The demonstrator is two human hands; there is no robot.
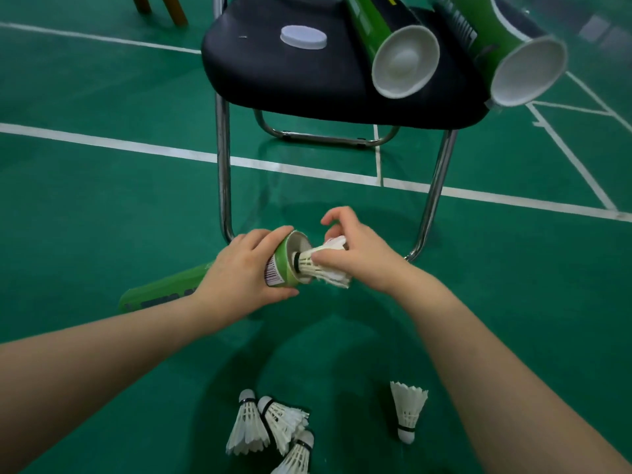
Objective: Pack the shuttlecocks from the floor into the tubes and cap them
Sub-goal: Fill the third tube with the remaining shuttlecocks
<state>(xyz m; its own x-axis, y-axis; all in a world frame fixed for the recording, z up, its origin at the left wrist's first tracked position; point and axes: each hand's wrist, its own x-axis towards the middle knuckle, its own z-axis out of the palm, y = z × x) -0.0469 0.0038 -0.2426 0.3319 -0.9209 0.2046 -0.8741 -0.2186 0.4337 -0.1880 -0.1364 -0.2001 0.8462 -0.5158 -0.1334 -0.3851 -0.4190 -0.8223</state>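
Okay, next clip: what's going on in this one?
A person is packing shuttlecocks. The left hand grips a green tube near its open mouth, while the right hand pinches a shuttlecock and feeds it in cork first; only the cork end is inside. On the floor nearer the camera lie three clustered shuttlecocks and a single one. On the black chair rest two more tubes and a loose white cap.

**Floor and chair**

The green floor (pixel 102 217), lined in white, carries three shuttlecocks (pixel 280 422) bunched together nearest me, with a fourth shuttlecock (pixel 408 408) apart to their right. A chair (pixel 290 83) stands on it ahead of me. On its black seat lie a white cap (pixel 303 36) and two green tubes (pixel 376 22), mouths toward me.
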